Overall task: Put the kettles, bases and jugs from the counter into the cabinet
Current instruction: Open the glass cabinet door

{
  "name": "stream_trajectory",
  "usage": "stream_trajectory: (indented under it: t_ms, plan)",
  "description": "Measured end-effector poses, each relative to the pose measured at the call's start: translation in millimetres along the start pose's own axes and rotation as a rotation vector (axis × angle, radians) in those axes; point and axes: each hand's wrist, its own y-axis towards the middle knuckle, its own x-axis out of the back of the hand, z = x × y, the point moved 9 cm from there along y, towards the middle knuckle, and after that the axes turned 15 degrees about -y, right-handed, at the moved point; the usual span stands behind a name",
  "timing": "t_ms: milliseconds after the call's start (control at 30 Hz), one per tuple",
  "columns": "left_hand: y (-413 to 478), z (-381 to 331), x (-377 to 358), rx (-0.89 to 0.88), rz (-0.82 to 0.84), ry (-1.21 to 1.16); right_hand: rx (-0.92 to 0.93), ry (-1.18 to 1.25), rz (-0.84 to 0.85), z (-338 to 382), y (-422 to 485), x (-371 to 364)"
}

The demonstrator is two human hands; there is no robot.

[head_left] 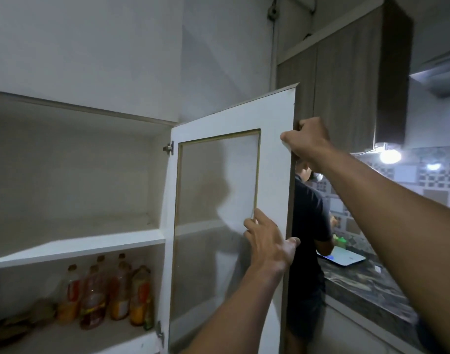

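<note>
Both forearms come up from the bottom edge, elbows cut off, and both hands are on the white-framed cabinet door with the glass panel (275, 159), which stands swung open. The left hand (268, 241) sits lower, fingers (257, 218) spread a little apart and laid flat on the inner face by the corner of the glass, thumb out at the door's free edge, so it's pressing more than gripping. The right hand (307, 139) is higher, thumb on the white face and the other fingers curled round the edge and clamped on it; those fingers are hidden behind the door, so I can't see the tips. Inside the white wall cabinet (85, 180) the upper shelf shows nothing on it, and the lower one holds a bunch of plastic bottles of amber and orange liquid (108, 292), labels too blurry to read, plus something brownish at far left that's cut off and I honestly can't make out. No kettles, bases or jugs show up anywhere in the shot, not in the cabinet or on what's visible of the dark marbled stone worktop (367, 284) off to the right. Behind the door a person in a black T-shirt (308, 221) stands at that worktop, mostly blocked by the door, with a flat white tablet-like thing (344, 256) lying in front of them and a glaring lamp (390, 155) washing out the tiled wall.
</note>
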Motion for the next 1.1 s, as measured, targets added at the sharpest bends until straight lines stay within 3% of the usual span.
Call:
stream_trajectory:
  t_ms: [233, 367, 500, 567, 833, 1100]
  plan:
    - [16, -6, -38, 0.021, -0.050, 0.079, 0.024, 0.028, 0.024, -35, 25, 0]
    - [16, -4, -38, 0.037, 0.039, 0.105, 0.003, -0.059, -0.026, -46, 15, 3]
    - [6, 1, -2, 0.087, 0.007, 0.112, -0.034, 0.017, -0.248, -42, -16, 26]
    - [-3, 3, 32, 0.102, -0.030, 0.176, -0.016, 0.071, -0.263, -25, -37, 20]
    - [-61, 44, 238, 0.241, -0.302, 0.452, 0.163, 0.026, 0.347, 85, -161, -151]
    - [-173, 104, 484, 0.471, -0.667, 0.595, 0.364, 0.113, 0.743, 239, -340, -316]
